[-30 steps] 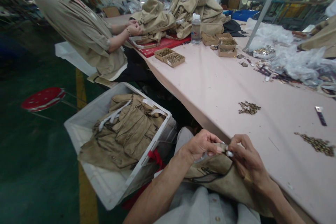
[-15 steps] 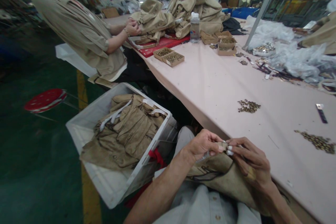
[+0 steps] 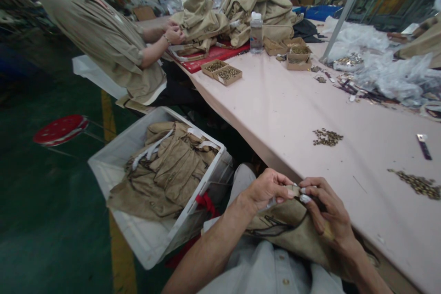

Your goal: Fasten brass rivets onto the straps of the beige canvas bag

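Long table [image 3: 285, 105] under pale pink cloth, 2 loose piles of small brass pieces [image 3: 327, 137] and [image 3: 416, 183], small cardboard boxes of hardware [image 3: 222, 72], water bottle [image 3: 256, 33], red mat [image 3: 213, 57], heaped khaki garments [image 3: 255, 4], crumpled clear plastic [image 3: 389, 73].

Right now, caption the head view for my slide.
Both hands, left hand and right hand, pinch a khaki garment's edge beside the pink table.

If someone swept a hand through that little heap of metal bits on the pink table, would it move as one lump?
Probably not. The heap of metal bits lies as many loose small pieces, so it would likely scatter. The pink table looks smooth, so pieces may slide. Each seems tiny, probably fiddly to pinch singly.
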### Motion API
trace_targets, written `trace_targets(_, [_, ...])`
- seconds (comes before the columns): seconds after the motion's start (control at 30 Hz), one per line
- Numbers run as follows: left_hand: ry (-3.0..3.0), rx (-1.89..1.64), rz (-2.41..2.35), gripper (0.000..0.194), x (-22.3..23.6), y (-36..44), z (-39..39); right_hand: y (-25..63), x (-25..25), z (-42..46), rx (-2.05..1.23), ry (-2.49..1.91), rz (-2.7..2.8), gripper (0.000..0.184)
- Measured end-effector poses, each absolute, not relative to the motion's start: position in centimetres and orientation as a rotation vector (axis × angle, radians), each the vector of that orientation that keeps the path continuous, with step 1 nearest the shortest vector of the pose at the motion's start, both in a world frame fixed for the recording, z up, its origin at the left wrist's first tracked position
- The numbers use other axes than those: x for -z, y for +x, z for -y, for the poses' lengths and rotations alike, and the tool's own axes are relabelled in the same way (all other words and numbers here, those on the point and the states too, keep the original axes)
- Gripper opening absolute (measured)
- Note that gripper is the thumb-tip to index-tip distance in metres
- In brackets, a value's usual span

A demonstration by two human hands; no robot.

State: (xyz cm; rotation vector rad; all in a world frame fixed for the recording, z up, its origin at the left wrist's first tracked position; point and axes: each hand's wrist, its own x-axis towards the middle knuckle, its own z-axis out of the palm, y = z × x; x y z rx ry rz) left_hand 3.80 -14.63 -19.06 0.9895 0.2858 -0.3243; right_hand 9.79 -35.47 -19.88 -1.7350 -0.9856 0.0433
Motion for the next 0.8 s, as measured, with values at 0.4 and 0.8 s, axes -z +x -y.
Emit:
trace_targets(0.4, [1.135,0.279,-0.262,0.039,18.5,3.5,14.7,9.9,19.4,35.8,-0.207,-1.698,0.942,0.012])
trace_targets(0.8, [1.708,0.14,-0.202,0.027,16.3,3.2,15.1,9.7,19.9,35.9,-0.206,-1.701,0.856,0.01])
